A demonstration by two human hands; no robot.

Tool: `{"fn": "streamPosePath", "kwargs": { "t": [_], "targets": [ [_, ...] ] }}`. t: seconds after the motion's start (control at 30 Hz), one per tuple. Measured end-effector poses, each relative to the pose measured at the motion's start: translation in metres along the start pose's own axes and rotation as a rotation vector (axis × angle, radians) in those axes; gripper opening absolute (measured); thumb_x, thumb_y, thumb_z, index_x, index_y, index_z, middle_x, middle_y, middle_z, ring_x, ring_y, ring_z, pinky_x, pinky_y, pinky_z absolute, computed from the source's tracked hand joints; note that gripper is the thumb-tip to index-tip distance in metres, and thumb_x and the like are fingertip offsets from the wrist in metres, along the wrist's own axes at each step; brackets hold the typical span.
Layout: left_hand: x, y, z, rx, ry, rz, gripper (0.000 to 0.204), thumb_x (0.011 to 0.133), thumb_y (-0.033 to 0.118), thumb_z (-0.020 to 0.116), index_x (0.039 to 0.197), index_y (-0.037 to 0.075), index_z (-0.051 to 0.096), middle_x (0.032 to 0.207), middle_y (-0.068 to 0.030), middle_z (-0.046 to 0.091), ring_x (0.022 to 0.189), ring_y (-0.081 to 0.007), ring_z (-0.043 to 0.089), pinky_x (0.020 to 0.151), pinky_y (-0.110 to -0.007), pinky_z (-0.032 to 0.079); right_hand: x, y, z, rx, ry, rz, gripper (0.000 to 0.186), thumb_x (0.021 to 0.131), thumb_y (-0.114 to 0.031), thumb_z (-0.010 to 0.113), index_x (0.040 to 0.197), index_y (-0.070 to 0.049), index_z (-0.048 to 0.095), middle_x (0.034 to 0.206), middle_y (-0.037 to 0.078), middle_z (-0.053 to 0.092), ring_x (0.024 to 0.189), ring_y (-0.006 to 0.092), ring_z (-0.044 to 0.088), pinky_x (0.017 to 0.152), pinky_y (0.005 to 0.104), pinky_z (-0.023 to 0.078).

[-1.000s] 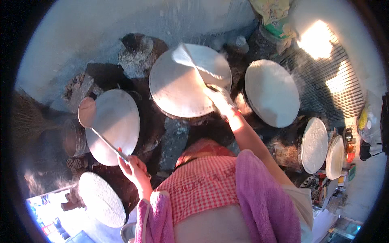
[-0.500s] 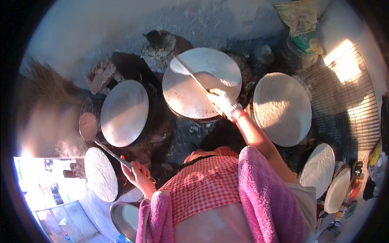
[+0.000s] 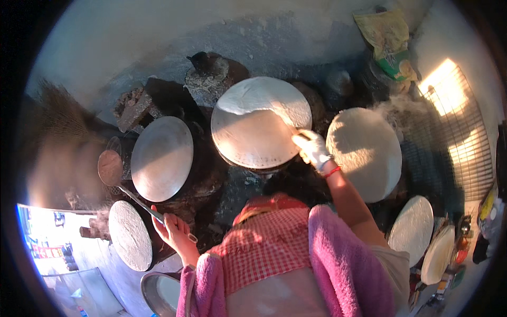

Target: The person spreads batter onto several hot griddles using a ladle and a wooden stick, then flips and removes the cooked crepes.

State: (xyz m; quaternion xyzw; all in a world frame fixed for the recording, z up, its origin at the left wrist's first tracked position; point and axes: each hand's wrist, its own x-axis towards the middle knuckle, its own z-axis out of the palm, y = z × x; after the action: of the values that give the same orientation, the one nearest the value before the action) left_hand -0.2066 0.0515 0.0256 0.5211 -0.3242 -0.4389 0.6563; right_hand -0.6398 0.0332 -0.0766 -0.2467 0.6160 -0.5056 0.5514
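My left hand is closed round the long metal handle of a ladle, whose bowl hangs left of a bare round griddle. My right hand, in a white glove with a red band at the wrist, is at the right edge of the middle griddle. Its fingers are closed on a thin spreading stick, hardly visible now. White batter coats the far part of that griddle, with a curved edge running toward my right hand; the near part is bare metal.
Pale batter covers a griddle at right and another at lower left. Further right are two more pale discs and a wire rack. A metal basin stands by my left elbow. A sack leans far right.
My right hand has moved right and nearer, to the griddle's edge, and the stick no longer lies across the griddle. Batter now shows as a band over the far part. The ladle stays in my left hand.
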Motion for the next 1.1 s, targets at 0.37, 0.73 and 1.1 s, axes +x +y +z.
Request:
{"fn": "streamPosePath", "kwargs": {
  "t": [0.37,0.73,1.1],
  "targets": [
    [0.016,-0.008,-0.024,0.048,0.059,-0.023,0.048,0.104,0.01,0.052,0.15,0.016,0.039,0.069,0.0036,0.043,0.048,-0.0031,0.03,0.039,-0.021,0.023,0.053,-0.03,-0.028,-0.512,-0.19,-0.234,0.031,0.097,-0.017,0.058,0.124,-0.003,0.065,0.078,-0.001,0.061,0.06,0.0064,0.053,0.048,0.0214,0.042],
    [0.068,-0.021,0.002,0.072,-0.065,-0.139,0.047,0.105,0.011,0.049,0.151,0.016,0.039,0.068,0.0042,0.04,0.045,-0.0032,0.029,0.039,-0.021,0.025,0.049,-0.079,-0.021,-0.805,-0.19,-0.123,0.032,0.093,-0.017,0.062,0.122,-0.006,0.069,0.073,0.0,0.06,0.057,0.0082,0.049,0.053,0.0245,0.042],
    [0.113,-0.08,-0.01,0.863,-0.459,0.028,0.053,0.097,0.008,0.063,0.148,0.01,0.05,0.101,-0.0068,0.064,0.083,-0.0181,0.062,0.076,-0.032,0.051,0.031,-0.052,0.003,-0.875,-0.194,-0.334,0.032,0.088,-0.007,0.065,0.119,-0.004,0.07,0.115,0.015,0.073,0.107,0.0243,0.068,0.095,0.0346,0.052]
  ]
}}
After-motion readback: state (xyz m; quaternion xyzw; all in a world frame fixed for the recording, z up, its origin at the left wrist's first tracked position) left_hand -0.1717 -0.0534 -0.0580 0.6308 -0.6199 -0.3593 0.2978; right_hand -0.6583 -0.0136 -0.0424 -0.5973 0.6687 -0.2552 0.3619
